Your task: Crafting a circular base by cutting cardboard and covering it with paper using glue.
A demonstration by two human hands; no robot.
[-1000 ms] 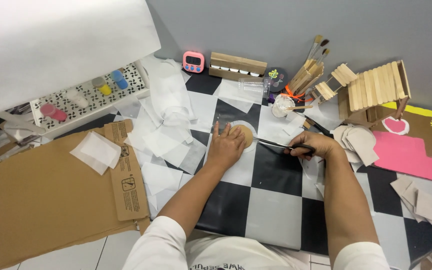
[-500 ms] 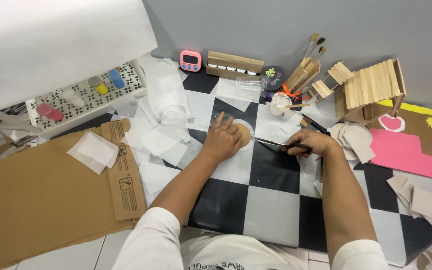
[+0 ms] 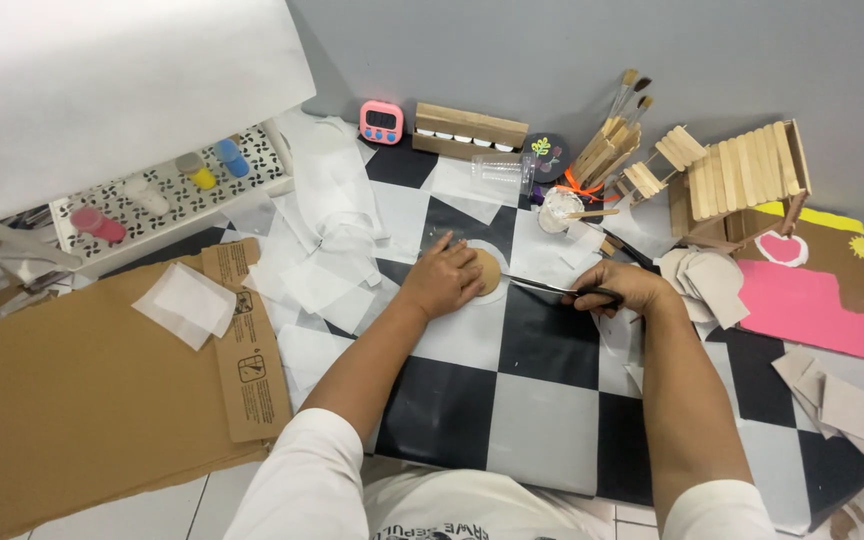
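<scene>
My left hand [image 3: 445, 277] rests flat on a round brown cardboard disc [image 3: 489, 271] that lies on a white paper circle on the black-and-white checkered board [image 3: 542, 400]. My right hand [image 3: 620, 290] grips black-handled scissors [image 3: 552, 290], whose blades point left toward the disc's right edge. The blades lie close to the board; whether they touch the disc is unclear.
Large flattened cardboard [image 3: 82, 390] lies at left with white paper scraps [image 3: 322, 270] beside it. A popsicle-stick house [image 3: 737, 180], a brush bundle [image 3: 607, 145], a glue cup [image 3: 557, 212], a pink timer [image 3: 381, 121] and a wooden tray [image 3: 470, 129] stand at the back. Pink paper [image 3: 812, 310] and cardboard cut-outs [image 3: 842, 395] sit right.
Both hands hold nearly the same pose. The scissors stay beside the disc, and my left hand has shifted slightly on it.
</scene>
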